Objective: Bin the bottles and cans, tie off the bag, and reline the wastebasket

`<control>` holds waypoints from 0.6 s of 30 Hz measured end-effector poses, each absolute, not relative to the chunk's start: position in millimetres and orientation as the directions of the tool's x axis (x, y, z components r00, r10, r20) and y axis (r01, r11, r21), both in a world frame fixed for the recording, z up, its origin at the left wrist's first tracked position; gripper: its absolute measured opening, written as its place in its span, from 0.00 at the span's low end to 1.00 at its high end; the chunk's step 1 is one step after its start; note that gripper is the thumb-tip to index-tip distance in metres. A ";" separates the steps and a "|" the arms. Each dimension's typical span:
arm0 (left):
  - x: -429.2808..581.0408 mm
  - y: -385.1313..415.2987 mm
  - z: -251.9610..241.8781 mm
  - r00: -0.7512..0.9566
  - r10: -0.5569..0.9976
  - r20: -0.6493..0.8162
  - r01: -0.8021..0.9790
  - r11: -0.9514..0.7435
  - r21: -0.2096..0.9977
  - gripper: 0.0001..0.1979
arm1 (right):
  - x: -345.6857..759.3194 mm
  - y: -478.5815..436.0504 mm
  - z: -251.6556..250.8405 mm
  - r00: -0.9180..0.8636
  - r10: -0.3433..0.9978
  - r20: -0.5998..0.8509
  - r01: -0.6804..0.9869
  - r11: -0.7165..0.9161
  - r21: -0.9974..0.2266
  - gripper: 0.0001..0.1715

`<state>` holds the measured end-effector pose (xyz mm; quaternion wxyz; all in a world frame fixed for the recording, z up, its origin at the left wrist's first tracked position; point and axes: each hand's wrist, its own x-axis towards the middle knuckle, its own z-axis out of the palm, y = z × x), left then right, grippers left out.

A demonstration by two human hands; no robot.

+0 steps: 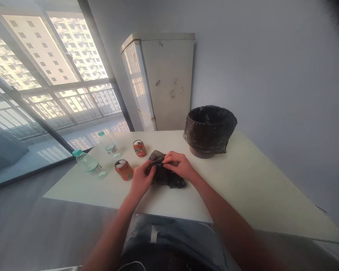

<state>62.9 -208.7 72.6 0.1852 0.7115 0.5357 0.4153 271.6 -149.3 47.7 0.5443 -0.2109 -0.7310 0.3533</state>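
Note:
A crumpled black plastic bag (pixel 169 178) lies on the table in front of me, its upper part bunched between my hands. My left hand (pixel 142 177) pinches the bag's gathered edge from the left. From the right, my right hand (pixel 179 164) also grips that edge, thumb and fingers pressed together. Just left of my left hand stands an opened orange drink can (pixel 124 171), and a second orange can (pixel 139 149) is a little farther back. The bag's underside and whatever it may contain are hidden.
Two clear bottles with green caps, a nearer bottle (pixel 89 165) and a farther bottle (pixel 109 145), stand on the left of the white table (pixel 243 188). A bin lined with a black bag (pixel 206 137) stands at the back right. Behind the table is a fridge (pixel 169 82).

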 end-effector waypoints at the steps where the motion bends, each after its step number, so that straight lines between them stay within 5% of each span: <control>1: 62.2 -209.1 71.9 0.086 0.920 0.382 0.605 -0.352 0.714 0.10 | 272.5 -149.2 48.3 -0.307 0.701 0.644 -0.071 0.658 -0.750 0.07; 6: 59.0 -207.8 60.9 0.093 0.928 0.361 0.612 -0.339 0.714 0.11 | 278.9 -148.1 49.2 -0.259 0.790 0.557 -0.066 0.560 -0.826 0.09; 10: 58.8 -206.3 54.1 0.091 0.931 0.354 0.602 -0.335 0.725 0.09 | 279.6 -150.7 49.9 -0.442 0.712 0.545 -0.013 0.603 -0.798 0.17; 13: 61.7 -212.7 57.3 0.115 0.932 0.344 0.617 -0.339 0.710 0.10 | 278.6 -150.5 49.1 -0.438 0.681 0.587 0.073 0.678 -0.731 0.09; 18: 84.0 -231.8 71.8 0.147 0.816 0.560 0.647 -0.507 0.570 0.38 | 281.2 -148.2 49.5 -0.411 0.640 0.649 -0.011 0.709 -0.705 0.07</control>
